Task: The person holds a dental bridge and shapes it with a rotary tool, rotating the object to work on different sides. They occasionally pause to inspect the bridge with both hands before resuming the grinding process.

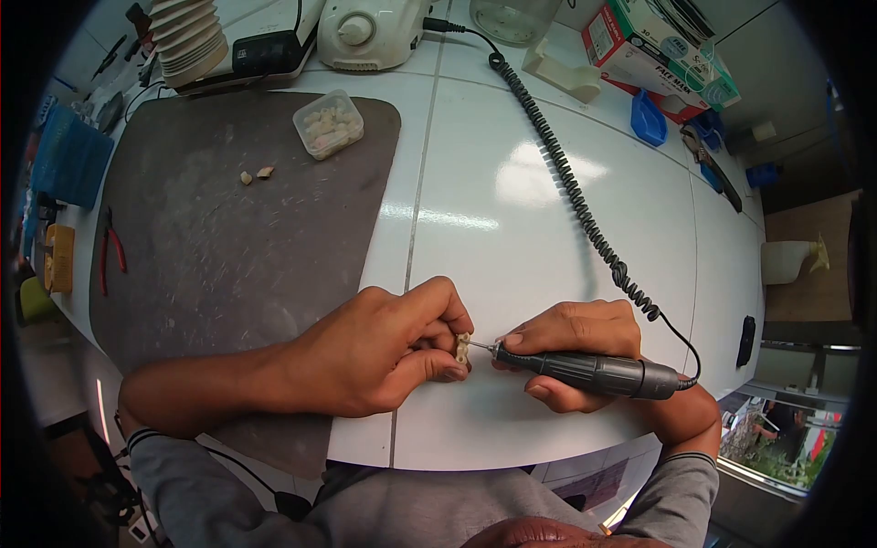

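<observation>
My left hand (393, 352) pinches a small cream-coloured dental piece (462, 348) between thumb and fingertips, over the white tabletop. From the right, my right hand (575, 347) grips a black rotary handpiece (598, 372), its fingers wrapped round the ribbed barrel. The thin metal bur (479, 344) at its front reaches the dental piece. A coiled black cord (571, 183) runs from the handpiece's rear to a white control box (365, 35) with a round dial. On the grey mat, a clear plastic tub (329, 126) holds several cream pieces, with two loose pieces (256, 174) beside it.
The grey mat (210, 247) covers the table's left side, with red-handled pliers (111, 251) at its edge. At the back left stands a ribbed extraction hose (187, 46). A face mask box (662, 55), a blue lid (649, 117) and a knife-like tool (713, 169) lie back right.
</observation>
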`<state>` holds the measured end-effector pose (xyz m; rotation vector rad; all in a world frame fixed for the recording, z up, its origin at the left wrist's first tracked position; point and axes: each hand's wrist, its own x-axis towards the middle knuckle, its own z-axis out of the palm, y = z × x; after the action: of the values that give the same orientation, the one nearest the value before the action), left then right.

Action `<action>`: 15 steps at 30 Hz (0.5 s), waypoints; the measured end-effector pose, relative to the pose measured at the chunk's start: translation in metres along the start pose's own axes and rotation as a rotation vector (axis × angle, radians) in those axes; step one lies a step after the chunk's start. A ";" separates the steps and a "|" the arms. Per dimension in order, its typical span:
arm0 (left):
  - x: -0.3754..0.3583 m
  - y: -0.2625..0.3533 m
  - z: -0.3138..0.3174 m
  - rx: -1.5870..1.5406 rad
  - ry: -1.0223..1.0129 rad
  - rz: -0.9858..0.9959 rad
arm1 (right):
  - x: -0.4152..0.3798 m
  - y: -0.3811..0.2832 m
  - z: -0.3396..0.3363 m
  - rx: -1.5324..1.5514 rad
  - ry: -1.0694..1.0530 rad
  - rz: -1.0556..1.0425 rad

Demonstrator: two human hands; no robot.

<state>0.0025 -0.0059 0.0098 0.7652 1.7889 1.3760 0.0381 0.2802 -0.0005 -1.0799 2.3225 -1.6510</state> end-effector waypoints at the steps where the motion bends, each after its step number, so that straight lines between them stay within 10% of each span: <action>1: 0.000 0.000 0.000 0.006 0.001 0.004 | 0.001 0.001 0.000 -0.006 0.009 -0.007; 15: 0.000 0.000 0.000 0.011 -0.003 -0.003 | 0.002 0.001 0.000 0.004 0.030 0.005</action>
<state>0.0020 -0.0061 0.0095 0.7705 1.7957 1.3633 0.0366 0.2793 -0.0007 -1.0549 2.3375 -1.6810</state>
